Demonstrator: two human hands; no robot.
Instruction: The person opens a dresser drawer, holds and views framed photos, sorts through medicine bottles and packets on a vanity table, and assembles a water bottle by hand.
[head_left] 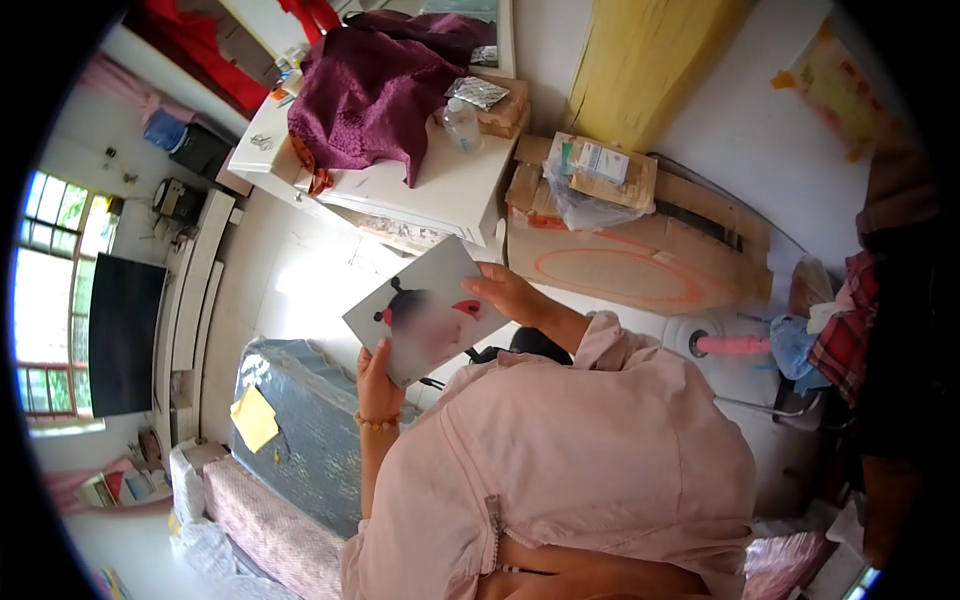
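- Hands first: both are raised in front of the chest, each gripping an edge of one flat rectangular card with a pale glossy face [428,310].
- Left hand [376,378], wearing a bracelet of amber beads [377,425] at the wrist, comes up from below, fingers curled shut round the card's lower edge with the thumb lying on its face.
- Right hand [508,292] reaches out of a pink sleeve [600,340] and pinches the card's right edge, fingers closed on it.
- Card is held tilted, above the white tiled floor [300,270], in front of a white cabinet [440,190] draped with a purple cloth [370,90].
- Its face shows a dark mark at the left and a red mark at the right; the middle of the picture is blurred and cannot be read.
- Fingertips behind the card are hidden, as is its back.
- Pink clothing covers both forearms' lower parts.
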